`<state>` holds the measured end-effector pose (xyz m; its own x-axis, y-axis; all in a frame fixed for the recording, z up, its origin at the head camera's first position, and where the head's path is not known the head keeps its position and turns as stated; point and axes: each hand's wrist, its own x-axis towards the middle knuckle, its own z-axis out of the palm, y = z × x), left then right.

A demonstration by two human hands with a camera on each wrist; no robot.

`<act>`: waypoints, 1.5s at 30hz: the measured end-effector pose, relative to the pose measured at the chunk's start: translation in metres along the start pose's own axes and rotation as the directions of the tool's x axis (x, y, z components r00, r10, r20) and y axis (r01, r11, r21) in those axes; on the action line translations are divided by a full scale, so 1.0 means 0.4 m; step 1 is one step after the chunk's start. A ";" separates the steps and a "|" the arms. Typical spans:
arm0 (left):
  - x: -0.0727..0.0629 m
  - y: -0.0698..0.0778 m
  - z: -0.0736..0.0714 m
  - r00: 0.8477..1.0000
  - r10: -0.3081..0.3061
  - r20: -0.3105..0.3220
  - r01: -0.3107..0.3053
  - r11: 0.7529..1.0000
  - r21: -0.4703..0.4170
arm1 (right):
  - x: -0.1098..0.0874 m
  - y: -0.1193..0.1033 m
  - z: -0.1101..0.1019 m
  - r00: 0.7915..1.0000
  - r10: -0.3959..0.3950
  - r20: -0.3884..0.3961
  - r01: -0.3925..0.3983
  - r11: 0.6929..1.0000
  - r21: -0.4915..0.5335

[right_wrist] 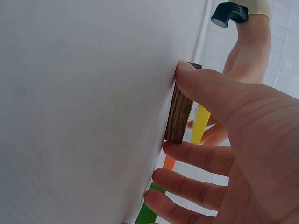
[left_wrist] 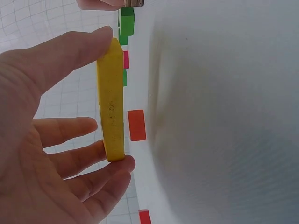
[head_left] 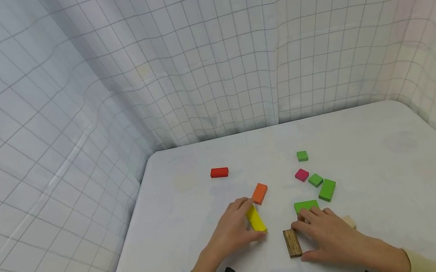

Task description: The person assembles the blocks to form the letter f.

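A yellow block (left_wrist: 111, 102) is held lengthwise in my left hand (head_left: 234, 228), the thumb at one end and fingertips at the other. Just to its right, a dark brown wood-grained block (head_left: 292, 243) lies on the table. My right hand (head_left: 328, 238) pinches this brown block by its ends, with the thumb at the near end and the index finger at the far end. The other right fingers (right_wrist: 194, 189) spread past it. Beyond these fingertips lies a green block (head_left: 306, 205), partly covered by the hand. A pale wooden block (head_left: 349, 221) peeks out behind the right hand.
An orange block (head_left: 260, 193) lies just beyond the left hand, and a red block (head_left: 219, 172) farther back. Right of centre are a pink block (head_left: 301, 174) and several green blocks (head_left: 327, 190). White gridded curtains (head_left: 230, 56) surround the white table (head_left: 359, 140).
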<state>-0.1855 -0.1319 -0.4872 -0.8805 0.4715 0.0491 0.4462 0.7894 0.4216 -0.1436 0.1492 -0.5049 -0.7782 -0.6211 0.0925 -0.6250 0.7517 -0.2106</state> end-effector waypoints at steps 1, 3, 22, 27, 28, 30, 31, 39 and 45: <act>0.002 0.003 -0.001 1.000 0.002 0.004 -0.002 1.000 0.001 | 0.000 0.000 0.001 1.000 -0.001 -0.001 0.001 1.000 -0.002; 0.007 0.008 -0.002 1.000 0.010 0.012 -0.010 1.000 0.006 | 0.000 0.000 0.002 1.000 -0.004 -0.004 0.004 1.000 -0.002; 0.070 0.055 0.015 0.988 0.099 0.114 -0.097 0.995 -0.030 | -0.005 0.008 -0.006 0.999 0.035 -0.004 -0.035 0.998 0.050; 0.100 0.057 0.022 0.982 0.126 0.140 -0.125 0.992 -0.020 | -0.003 0.002 -0.006 0.999 0.031 -0.010 -0.030 0.999 0.033; 0.104 0.058 0.025 0.981 0.127 0.149 -0.125 0.992 -0.022 | -0.002 0.000 -0.006 1.000 0.027 -0.015 -0.027 0.999 0.030; 0.111 0.061 0.028 0.978 0.125 0.169 -0.122 0.992 -0.033 | -0.003 -0.004 -0.005 0.999 0.019 -0.026 -0.018 0.999 0.029; 0.113 0.061 0.031 0.976 0.123 0.181 -0.118 0.992 -0.038 | -0.003 -0.007 -0.005 0.999 0.014 -0.031 -0.013 0.999 0.029; 0.118 0.060 0.044 0.968 0.114 0.222 -0.107 0.993 -0.044 | -0.006 -0.015 -0.006 0.999 0.006 -0.045 -0.006 1.000 0.017; 0.117 0.056 0.047 0.966 0.120 0.229 -0.114 0.993 -0.038 | -0.005 -0.017 -0.009 0.999 0.011 -0.044 -0.011 1.000 0.011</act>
<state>-0.2135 -0.0847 -0.4925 -0.7606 0.6400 -0.1090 0.5373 0.7148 0.4477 -0.1382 0.1460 -0.5003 -0.7873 -0.6021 0.1330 -0.6157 0.7560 -0.2222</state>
